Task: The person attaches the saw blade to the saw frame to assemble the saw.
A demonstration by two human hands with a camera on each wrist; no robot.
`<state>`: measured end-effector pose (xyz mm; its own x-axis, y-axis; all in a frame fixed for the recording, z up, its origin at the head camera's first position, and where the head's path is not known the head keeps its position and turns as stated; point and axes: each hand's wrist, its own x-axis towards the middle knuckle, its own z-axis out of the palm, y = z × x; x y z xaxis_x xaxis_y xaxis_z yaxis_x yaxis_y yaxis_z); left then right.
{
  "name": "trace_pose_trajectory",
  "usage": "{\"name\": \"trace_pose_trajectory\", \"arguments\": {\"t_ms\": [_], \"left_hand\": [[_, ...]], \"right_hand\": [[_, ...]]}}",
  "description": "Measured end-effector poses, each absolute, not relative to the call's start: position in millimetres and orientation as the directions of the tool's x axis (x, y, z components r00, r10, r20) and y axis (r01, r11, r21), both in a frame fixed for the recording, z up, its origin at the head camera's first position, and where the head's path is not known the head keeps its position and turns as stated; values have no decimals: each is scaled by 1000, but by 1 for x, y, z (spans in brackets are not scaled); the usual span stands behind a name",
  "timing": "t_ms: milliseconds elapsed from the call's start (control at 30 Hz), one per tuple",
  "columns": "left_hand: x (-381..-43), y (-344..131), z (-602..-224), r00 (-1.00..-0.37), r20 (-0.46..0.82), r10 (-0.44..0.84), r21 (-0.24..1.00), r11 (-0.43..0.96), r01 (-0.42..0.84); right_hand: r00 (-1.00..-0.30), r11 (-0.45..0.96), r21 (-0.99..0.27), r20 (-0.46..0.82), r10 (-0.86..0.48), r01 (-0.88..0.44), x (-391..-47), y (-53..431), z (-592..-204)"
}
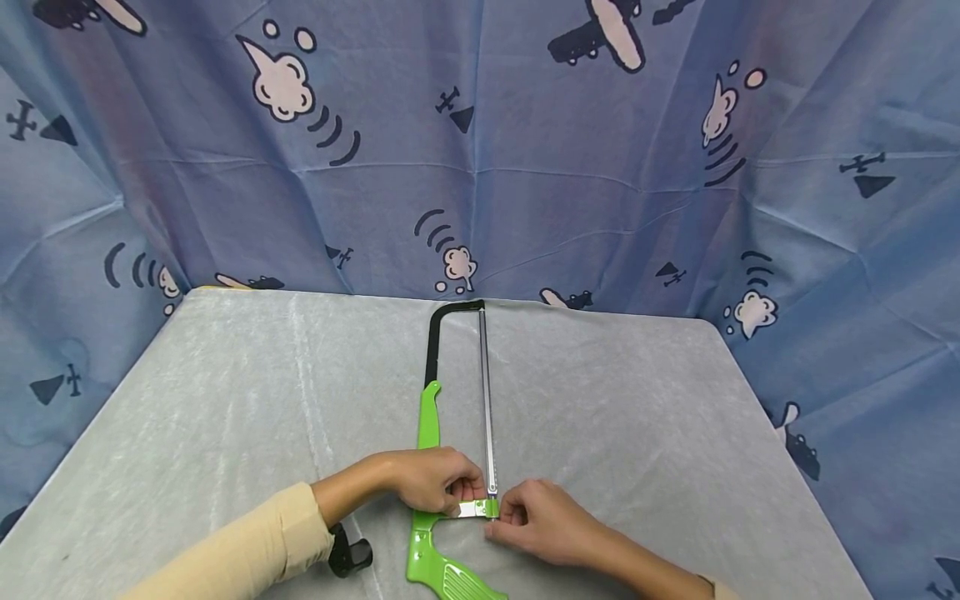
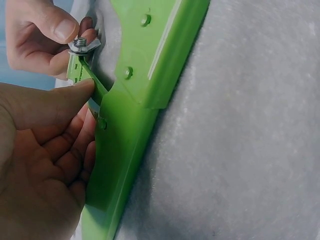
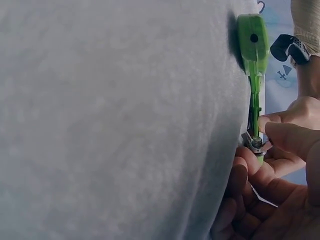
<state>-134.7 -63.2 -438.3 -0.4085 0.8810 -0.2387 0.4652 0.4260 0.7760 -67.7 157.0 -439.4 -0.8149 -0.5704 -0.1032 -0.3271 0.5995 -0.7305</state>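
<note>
While the right hand [image 1: 547,521] is curling thumb and fingers about the wing nut [image 2: 84,46], with its exact contact on the wings being partly hidden, the left hand [image 1: 435,482] is pinching the short green arm [image 1: 470,509] that is carrying that nut. The nut is lying just to the left of the right hand, which is sitting nearer to it than the left hand and is approaching from the person's right. The left hand is reaching over the frame from the other side, its thumb pressing the arm a little way back from the nut. From there the hacksaw [image 1: 429,425] is stretching away from the person, lying flat on the grey cloth [image 1: 637,417], its blade [image 1: 487,400] running along the right side and its handle [image 1: 453,575] pointing nearer the body. The nut's stud is lining up with the blade's long axis, facing the person, so any turning would seem to be working around that line. Farther out, the black bow [image 1: 433,342] is bending toward the blade's far end, near the patterned curtain [image 1: 600,200].
</note>
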Motion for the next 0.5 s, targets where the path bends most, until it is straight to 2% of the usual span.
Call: {"name": "trace_pose_trajectory", "arguments": {"t_ms": [500], "left_hand": [[-134,-63,-438,-415,-244,877,776,433,459]], "right_hand": [[-811,574,-738,-62,-582,-355,-70,162,-443]]}}
